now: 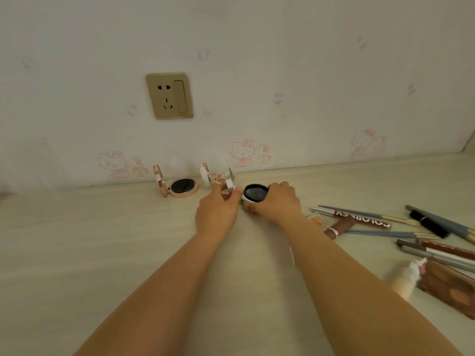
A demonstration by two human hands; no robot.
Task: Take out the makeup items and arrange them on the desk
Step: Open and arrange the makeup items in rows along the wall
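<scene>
Rose-gold compacts numbered two (180, 187) (214, 177) — both open, beyond the left hand (218, 211). A third, silver compact (250, 193) sat on the worktop (102, 240), its base held in the right hand (279, 202) grip, the left grip pinching its raised lid — pencils (365, 218) lay right.

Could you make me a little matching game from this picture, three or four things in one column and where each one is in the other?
Things:
1. rose-gold compact
2. silver compact
3. wall socket
4. pencils and brushes

Places:
A. on the wall above the desk
B. between the two hands
C. scattered on the desk at the right
D. open on the desk by the wall, left of the hands

Pairs: 1-D, 2-B, 3-A, 4-C
</scene>
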